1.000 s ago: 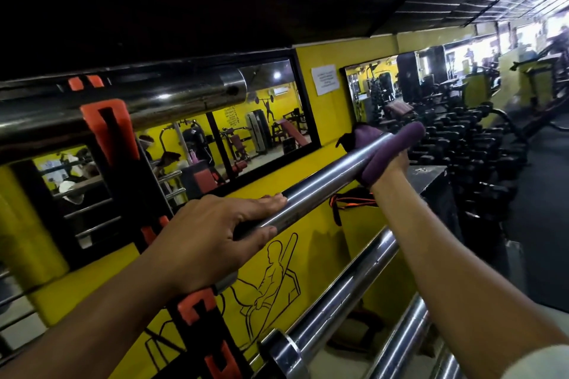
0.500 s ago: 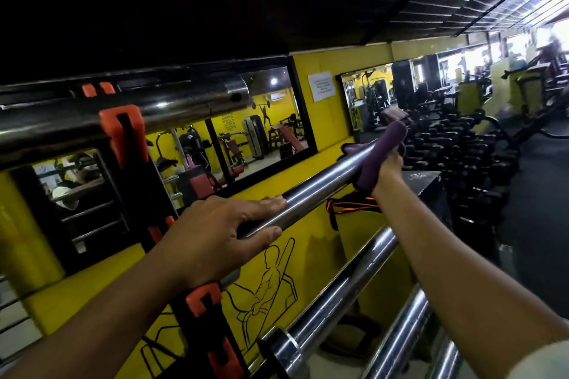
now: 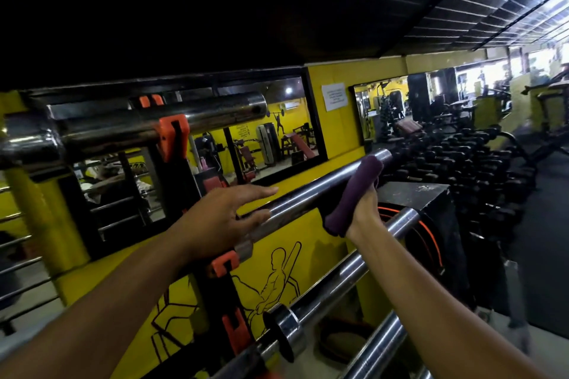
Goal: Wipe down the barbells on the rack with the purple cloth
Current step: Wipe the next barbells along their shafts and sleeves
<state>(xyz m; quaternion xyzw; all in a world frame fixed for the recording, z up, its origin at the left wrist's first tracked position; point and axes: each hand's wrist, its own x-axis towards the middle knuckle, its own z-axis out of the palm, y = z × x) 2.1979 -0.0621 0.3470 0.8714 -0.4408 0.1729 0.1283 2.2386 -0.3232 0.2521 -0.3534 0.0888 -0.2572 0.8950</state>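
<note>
A chrome barbell (image 3: 300, 198) lies across the rack's orange hooks (image 3: 224, 264) and runs away to the right. My right hand (image 3: 365, 212) grips the purple cloth (image 3: 354, 191), which is wrapped round the bar just short of its far end. Most of that hand is hidden under the cloth. My left hand (image 3: 221, 220) sits on the same bar close to the rack upright. Its fingers are stretched out straight above the bar and its thumb touches the steel. A thicker barbell (image 3: 191, 120) rests one level higher, and two more (image 3: 338, 280) (image 3: 380, 348) lie below.
The black rack upright (image 3: 215, 289) stands against a yellow wall with a long mirror (image 3: 261, 138). A black box (image 3: 412, 194) sits just past the bar's end. A dumbbell rack (image 3: 468, 163) stretches away behind it. Dark gym floor (image 3: 548, 209) lies to the right.
My right hand has slid the cloth back toward me along the bar, so the bar's tip now shows beyond it. My left hand's fingers have uncurled from the bar and straightened.
</note>
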